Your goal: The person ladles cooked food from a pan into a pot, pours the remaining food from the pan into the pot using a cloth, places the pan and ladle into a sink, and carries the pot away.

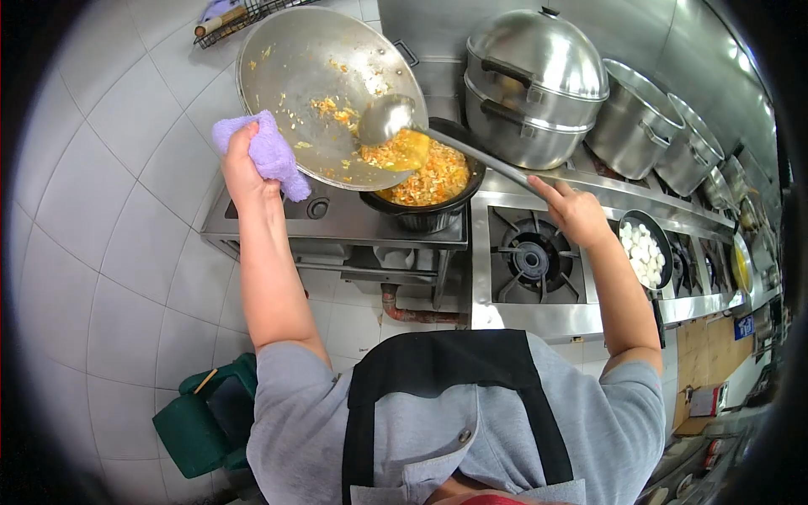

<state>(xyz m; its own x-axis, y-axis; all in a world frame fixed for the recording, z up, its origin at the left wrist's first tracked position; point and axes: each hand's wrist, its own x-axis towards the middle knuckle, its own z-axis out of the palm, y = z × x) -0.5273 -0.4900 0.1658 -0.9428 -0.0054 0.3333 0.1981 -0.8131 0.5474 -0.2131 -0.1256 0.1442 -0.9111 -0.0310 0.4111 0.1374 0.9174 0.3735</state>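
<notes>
My left hand (246, 168) is closed around a folded purple cloth (276, 145) at the left rim of a big metal wok (290, 93). The wok is tilted, its lower right edge over a black pot (421, 220). Chopped orange and yellow food (442, 178) fills the pot, and more of it clings inside the wok. In my right hand (574, 212) is the long handle of a metal ladle (389, 118). The ladle's bowl is at the wok's right side, just above the yellowish liquid and food near its lip.
A gas burner (532, 259) lies right of the pot. Behind it stand a lidded steamer (539, 84) and tall steel pots (635, 122). A frying pan with white pieces (644, 252) sits further right. On the floor at lower left is a green bin (189, 433).
</notes>
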